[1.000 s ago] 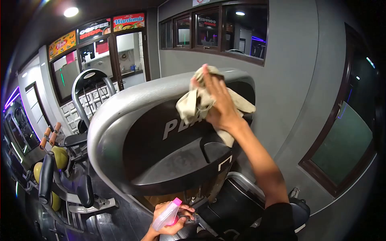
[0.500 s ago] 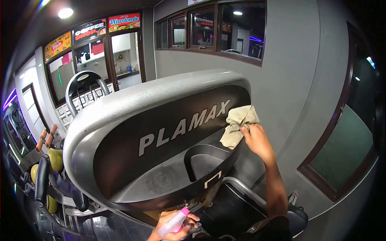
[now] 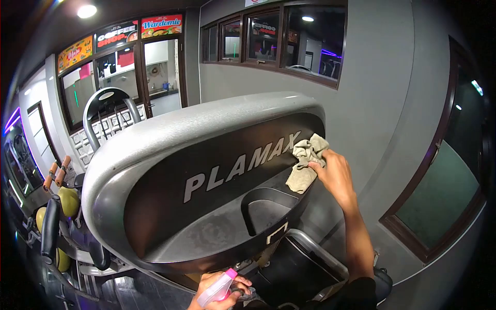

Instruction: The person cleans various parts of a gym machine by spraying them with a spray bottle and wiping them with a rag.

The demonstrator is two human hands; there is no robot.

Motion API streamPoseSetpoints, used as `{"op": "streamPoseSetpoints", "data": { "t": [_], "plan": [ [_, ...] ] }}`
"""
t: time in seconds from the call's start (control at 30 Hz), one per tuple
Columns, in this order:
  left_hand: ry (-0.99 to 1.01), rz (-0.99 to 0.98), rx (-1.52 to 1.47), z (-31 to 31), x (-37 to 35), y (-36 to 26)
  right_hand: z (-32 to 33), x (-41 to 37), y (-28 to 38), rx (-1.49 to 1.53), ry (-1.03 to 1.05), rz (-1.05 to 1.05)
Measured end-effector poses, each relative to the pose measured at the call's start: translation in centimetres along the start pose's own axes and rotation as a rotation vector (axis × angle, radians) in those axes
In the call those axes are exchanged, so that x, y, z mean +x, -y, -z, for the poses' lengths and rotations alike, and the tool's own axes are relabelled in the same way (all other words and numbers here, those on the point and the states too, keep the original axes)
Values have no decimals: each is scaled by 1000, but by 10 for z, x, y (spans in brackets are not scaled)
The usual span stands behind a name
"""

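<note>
My right hand point(image 3: 335, 173) grips a crumpled pale cloth point(image 3: 305, 173) and presses it against the right end of a dark panel, beside the X of the PLAMAX lettering point(image 3: 243, 165). The panel belongs to a gym machine's console point(image 3: 170, 129) with a thick silver rim. Below the console's front edge, my left hand point(image 3: 209, 289) is wrapped round a spray bottle point(image 3: 218, 288) with a pink and clear top. The bottle's lower part is out of sight. Smudges show on the console's grey ledge point(image 3: 214, 232), left of a recessed holder point(image 3: 266, 212).
A grey wall point(image 3: 372, 103) stands close on the right, with a brown-framed glass door point(image 3: 439, 186). Left of the console is other gym equipment with black padded bars point(image 3: 50, 227) and yellowish round weights point(image 3: 68, 201). A silver-framed machine point(image 3: 106, 98) rises behind.
My right hand has shifted slightly, and the cloth is bunched differently, now overlapping the X. My left hand has moved a little left and down with the spray bottle. The view has shifted slightly.
</note>
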State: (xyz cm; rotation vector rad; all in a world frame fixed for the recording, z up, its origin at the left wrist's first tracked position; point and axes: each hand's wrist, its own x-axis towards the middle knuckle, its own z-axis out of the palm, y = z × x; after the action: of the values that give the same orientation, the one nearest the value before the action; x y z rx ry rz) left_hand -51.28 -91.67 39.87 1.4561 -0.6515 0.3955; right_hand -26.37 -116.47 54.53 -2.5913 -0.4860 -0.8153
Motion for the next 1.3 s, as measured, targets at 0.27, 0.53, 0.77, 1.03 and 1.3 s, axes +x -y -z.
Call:
{"op": "streamPoseSetpoints", "data": {
  "t": [0.27,0.53,0.77,1.03,1.3],
  "plan": [
    [-96,38,10,13,-8,-5,-7,-1,-15,-27,48,274],
    [-57,-30,173,12,7,-8,9,4,1,-46,305,277],
    [-55,-29,87,13,5,-8,8,-11,31,-136,303,279],
    [-81,35,-7,10,1,-2,8,-25,57,-123,159,335],
    [-110,19,46,8,3,-1,12,0,12,-18,302,470]
  ]
}}
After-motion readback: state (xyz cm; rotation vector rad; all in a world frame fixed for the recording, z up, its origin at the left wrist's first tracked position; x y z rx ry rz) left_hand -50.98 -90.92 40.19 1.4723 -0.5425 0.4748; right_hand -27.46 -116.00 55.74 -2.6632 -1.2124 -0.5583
